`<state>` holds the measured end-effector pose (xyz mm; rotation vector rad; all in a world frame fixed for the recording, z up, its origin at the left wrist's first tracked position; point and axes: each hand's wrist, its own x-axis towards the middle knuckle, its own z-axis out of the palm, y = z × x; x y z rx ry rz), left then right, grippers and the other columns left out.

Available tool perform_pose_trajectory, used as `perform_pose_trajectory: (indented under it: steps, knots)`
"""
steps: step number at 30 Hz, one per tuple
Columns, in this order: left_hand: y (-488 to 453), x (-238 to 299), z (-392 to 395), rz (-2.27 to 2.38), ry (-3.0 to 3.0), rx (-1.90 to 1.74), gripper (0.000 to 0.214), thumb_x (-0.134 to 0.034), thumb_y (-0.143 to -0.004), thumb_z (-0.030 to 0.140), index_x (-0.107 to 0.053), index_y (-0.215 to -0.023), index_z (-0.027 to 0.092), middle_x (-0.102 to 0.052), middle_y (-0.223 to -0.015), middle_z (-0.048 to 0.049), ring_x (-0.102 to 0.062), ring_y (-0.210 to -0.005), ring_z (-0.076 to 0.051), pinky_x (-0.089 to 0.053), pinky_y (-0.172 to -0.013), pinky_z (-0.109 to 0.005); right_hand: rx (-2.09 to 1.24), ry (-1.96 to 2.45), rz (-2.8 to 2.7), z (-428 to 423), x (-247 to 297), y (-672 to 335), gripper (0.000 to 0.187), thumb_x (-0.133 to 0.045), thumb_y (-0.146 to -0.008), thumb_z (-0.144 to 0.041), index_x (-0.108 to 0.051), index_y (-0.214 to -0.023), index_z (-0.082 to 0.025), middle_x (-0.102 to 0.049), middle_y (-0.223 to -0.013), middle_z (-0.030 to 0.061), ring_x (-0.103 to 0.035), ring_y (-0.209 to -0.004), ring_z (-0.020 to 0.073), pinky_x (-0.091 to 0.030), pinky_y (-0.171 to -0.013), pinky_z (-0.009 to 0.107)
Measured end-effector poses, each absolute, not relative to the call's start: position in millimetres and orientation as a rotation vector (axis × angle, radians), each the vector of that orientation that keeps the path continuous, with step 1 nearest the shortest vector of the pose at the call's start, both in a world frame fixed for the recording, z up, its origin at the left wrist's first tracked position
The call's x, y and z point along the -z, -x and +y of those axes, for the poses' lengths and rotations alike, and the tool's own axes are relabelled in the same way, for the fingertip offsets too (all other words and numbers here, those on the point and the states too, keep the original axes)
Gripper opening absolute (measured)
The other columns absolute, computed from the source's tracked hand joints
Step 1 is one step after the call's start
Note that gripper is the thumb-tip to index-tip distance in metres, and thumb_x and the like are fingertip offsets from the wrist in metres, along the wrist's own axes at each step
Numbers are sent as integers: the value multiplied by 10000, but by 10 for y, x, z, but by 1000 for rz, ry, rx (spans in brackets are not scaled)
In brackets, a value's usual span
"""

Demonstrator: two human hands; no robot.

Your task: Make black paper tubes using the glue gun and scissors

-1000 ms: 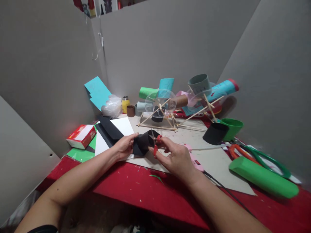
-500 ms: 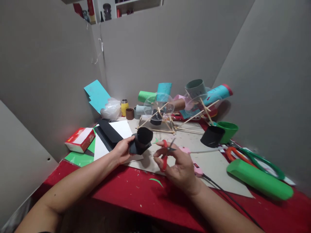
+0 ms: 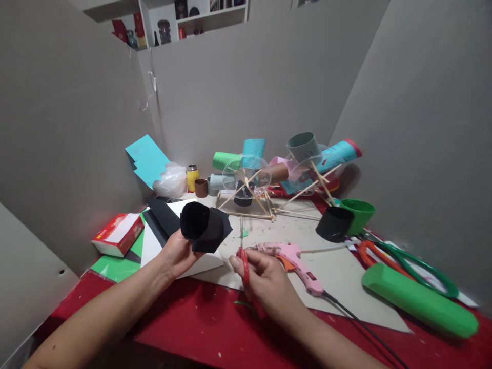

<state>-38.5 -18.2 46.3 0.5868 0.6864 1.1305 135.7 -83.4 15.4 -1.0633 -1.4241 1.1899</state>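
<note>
To the left of the pink glue gun (image 3: 303,269), your left hand (image 3: 179,256) grasped a black paper tube (image 3: 210,230) from below, its dark mouth showing. That tube was likely light, springy and easily creased, so a loose hold around its side, clear of the rim, probably suited it. Near the glue gun's nozzle end, your right hand (image 3: 271,282) gripped red-handled scissors (image 3: 245,266), presumably stiff and best held by the loops.

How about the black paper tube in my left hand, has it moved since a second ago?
Yes. Judged against the wooden stick frame, the black paper tube in the left hand has shifted to the left.
</note>
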Motion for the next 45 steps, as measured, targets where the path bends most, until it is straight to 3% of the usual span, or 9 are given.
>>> perform_pose_trajectory:
  steps: [6,15,23,33,45]
  knots:
    - [350,-516,-260,668,-577,-1142,57,-699,-741,82,-700,-696,117,-727,-728,-44,-638,-644,-122,-523,-657,-213,-1288,1065,-1424,-852,-95,-1315,357,-656,-815,-453,-442,-675,-203,-357,-473,-90,-351,-425,81,-288,-445,214]
    - [332,-490,-253,713,-566,-1204,26,-684,-761,149,-693,-738,139,-710,-714,-35,-640,-669,-130,-528,-650,-223,-1393,1141,-1395,-871,-104,-1305,319,-662,-799,-480,-519,-772,-197,-310,-483,-102,-344,-403,79,-276,-421,207]
    - [297,-448,-265,730,-528,-1186,43,-673,-768,163,-693,-733,149,-672,-656,-14,-590,-619,-113,-498,-611,-219,-1483,1172,-1409,-892,-86,-1288,330,-667,-799,-485,-579,-856,-172,-422,-468,-88,-388,-395,80,-312,-422,202]
    - [254,-368,-291,615,-534,-1136,167,-644,-831,217,-710,-978,178,-702,-758,-5,-622,-690,-122,-494,-642,-214,-1386,1204,-1398,-873,-44,-1254,390,-639,-801,-542,-551,-717,-172,-466,-452,-64,-393,-384,76,-316,-417,197]
    - [257,-289,-264,579,-528,-1091,194,-542,-872,168,-693,-993,154,-726,-835,-39,-660,-739,-157,-527,-720,-280,-1319,1180,-1396,-854,-1,-1309,369,-626,-841,-505,-526,-690,-184,-462,-453,-72,-417,-369,72,-303,-400,193]
